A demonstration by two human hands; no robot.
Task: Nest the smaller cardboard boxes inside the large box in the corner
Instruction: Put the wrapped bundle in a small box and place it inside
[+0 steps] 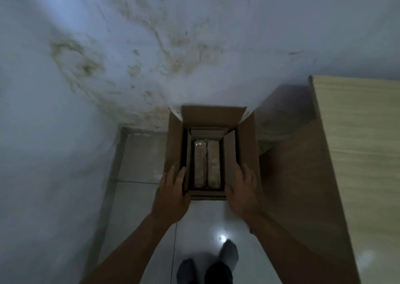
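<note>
The large cardboard box (246, 138) stands open on the floor against the wall, its flaps upright. A smaller cardboard box (229, 153) sits inside it, also open, with two pale wrapped blocks (206, 164) lying side by side at its bottom. My left hand (173, 188) rests flat on the near left flaps, fingers straight and together. My right hand (243, 186) lies flat against the near right flaps. Neither hand closes around anything; both press the cardboard near the front edge.
A stained white wall (129, 67) rises behind and to the left of the boxes. A wooden cabinet (357, 153) stands close on the right. The floor is pale tile (140, 153), with a light reflection and my two feet (216, 266) below.
</note>
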